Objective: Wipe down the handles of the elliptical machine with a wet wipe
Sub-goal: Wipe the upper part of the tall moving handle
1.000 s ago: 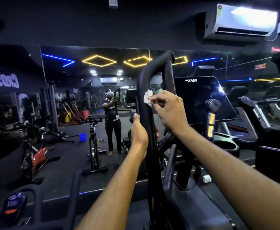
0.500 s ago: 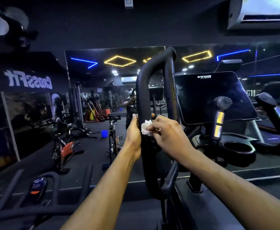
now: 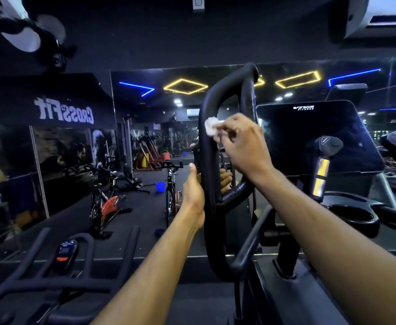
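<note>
A black looped handle [image 3: 207, 102] of the elliptical machine rises in the middle of the view. My left hand [image 3: 193, 195] grips its near bar low down, fingers wrapped round to the far side. My right hand [image 3: 244, 143] pinches a small crumpled white wet wipe [image 3: 210, 126] and presses it against the same bar higher up. A second short black handle [image 3: 326, 156] with yellow plates stands to the right.
The machine's dark console screen [image 3: 316, 137] is right of the loop, with a cup holder [image 3: 354, 215] below it. A spin bike's handlebars [image 3: 58, 273] lie at lower left. A wall mirror [image 3: 159, 141] ahead reflects other bikes and a blue bucket [image 3: 160, 186].
My right hand has slid the wipe up the bar, away from my left hand, after moving it down half a second before. My left hand keeps its grip.
</note>
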`<state>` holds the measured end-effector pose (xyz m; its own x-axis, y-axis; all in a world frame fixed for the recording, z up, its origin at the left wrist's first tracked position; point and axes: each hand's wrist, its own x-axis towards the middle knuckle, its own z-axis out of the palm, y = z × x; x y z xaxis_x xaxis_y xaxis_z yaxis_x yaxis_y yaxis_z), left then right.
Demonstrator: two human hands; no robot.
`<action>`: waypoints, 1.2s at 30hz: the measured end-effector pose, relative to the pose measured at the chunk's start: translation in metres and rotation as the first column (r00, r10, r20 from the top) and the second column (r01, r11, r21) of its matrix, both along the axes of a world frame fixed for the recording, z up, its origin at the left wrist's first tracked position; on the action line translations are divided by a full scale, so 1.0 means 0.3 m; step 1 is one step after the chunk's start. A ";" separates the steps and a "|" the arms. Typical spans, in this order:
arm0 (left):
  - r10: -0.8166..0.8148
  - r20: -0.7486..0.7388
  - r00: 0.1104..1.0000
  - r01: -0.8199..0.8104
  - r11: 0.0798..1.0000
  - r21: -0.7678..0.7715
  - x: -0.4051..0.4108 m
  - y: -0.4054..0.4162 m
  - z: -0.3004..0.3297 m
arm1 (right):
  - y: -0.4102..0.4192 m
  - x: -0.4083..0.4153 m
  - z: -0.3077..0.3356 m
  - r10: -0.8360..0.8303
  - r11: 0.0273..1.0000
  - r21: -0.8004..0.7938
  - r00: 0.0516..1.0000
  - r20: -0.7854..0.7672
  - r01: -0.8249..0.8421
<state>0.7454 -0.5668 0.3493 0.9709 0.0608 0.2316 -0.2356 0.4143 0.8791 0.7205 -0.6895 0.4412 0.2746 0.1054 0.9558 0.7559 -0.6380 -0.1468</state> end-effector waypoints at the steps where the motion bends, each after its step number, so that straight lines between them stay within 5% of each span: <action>1: -0.001 0.002 1.000 0.001 1.000 0.014 0.005 0.004 -0.004 | 0.021 0.027 0.028 -0.016 0.999 0.049 1.000 0.014 0.016; 6: 0.012 0.078 0.997 -0.018 0.996 0.083 0.030 0.022 0.031 | 0.086 0.103 0.074 -0.064 0.981 0.184 0.997 0.048 0.054; 13: 0.056 0.281 0.958 -0.060 0.998 0.007 0.101 0.043 0.250 | 0.058 0.057 -0.065 -0.132 0.978 -0.137 0.976 0.176 0.157; 20: -0.044 0.377 0.925 0.050 0.999 -0.006 0.187 0.017 0.357 | 0.034 0.147 0.267 -0.260 0.959 -0.045 0.928 0.265 0.281; 24: -0.132 0.345 0.929 0.173 0.981 -0.092 0.221 0.043 0.337 | 0.102 0.135 0.236 -0.324 0.850 -0.319 0.893 0.312 0.420; 27: -0.202 0.342 0.918 0.258 0.958 -0.124 0.237 0.050 0.324 | 0.083 0.085 0.233 -0.332 0.593 -0.620 0.858 0.393 0.513; 33: -0.257 0.343 0.903 0.314 0.942 -0.119 0.254 0.026 0.336 | 0.109 0.098 0.363 -0.487 0.650 -0.506 0.822 0.294 0.567; 36: -0.275 0.356 0.893 0.335 0.935 -0.118 0.263 0.033 0.324 | 0.137 0.075 0.303 -0.476 0.559 -0.608 0.818 0.322 0.564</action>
